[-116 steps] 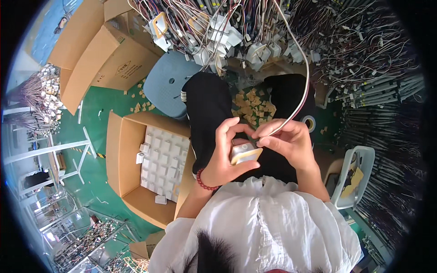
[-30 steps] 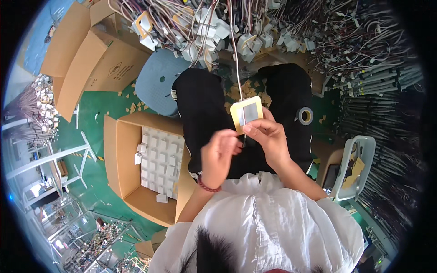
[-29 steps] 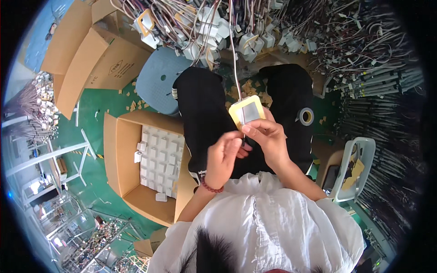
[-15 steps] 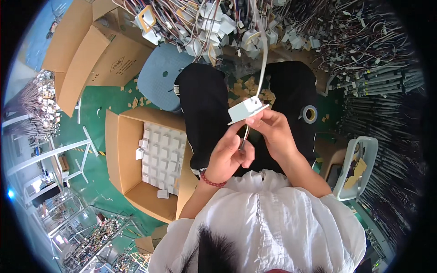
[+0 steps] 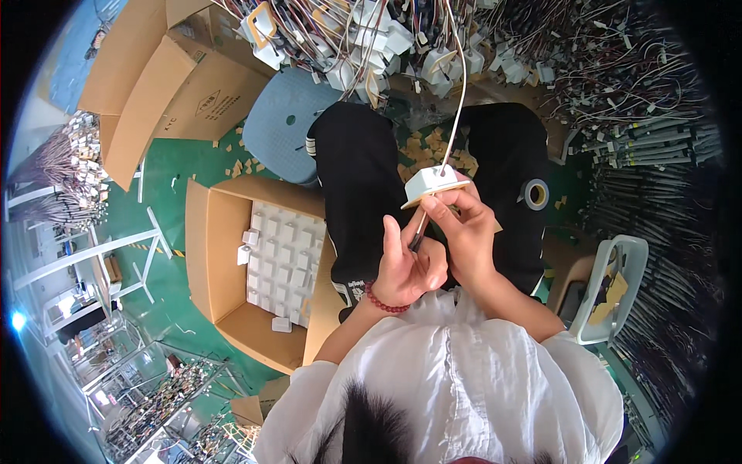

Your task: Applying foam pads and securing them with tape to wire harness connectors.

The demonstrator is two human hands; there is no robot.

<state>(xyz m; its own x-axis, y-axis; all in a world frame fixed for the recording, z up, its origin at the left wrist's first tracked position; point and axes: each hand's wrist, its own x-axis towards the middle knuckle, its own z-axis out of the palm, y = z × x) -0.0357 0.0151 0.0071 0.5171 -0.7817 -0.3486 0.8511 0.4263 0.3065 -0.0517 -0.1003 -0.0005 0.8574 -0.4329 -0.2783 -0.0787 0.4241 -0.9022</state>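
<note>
In front of my lap, my right hand (image 5: 468,228) pinches a white plastic housing (image 5: 430,182) by its flat flange, which shows a tan edge. A thin white cable (image 5: 461,100) rises from a hole in the housing toward the hanging bundle. Below the flange, the cable's darker lower length (image 5: 418,236) runs down to my left hand (image 5: 410,271). The fingers of that hand curl around it, while the thumb stands up apart from them. The cable's end is hidden in the left hand.
An open cardboard box (image 5: 263,348) holding rows of white housings (image 5: 282,251) stands left of my legs. Beyond it are a blue stool (image 5: 278,116) and another carton (image 5: 209,100). A tape roll (image 5: 533,194) lies by my right leg, near a white bin (image 5: 627,286). Cable bundles (image 5: 634,69) hang ahead and right.
My right hand has tilted the housing, so its tan flange edge now shows. My left thumb has lifted away from the curled fingers. The cable above the housing has shifted and looks thinner.
</note>
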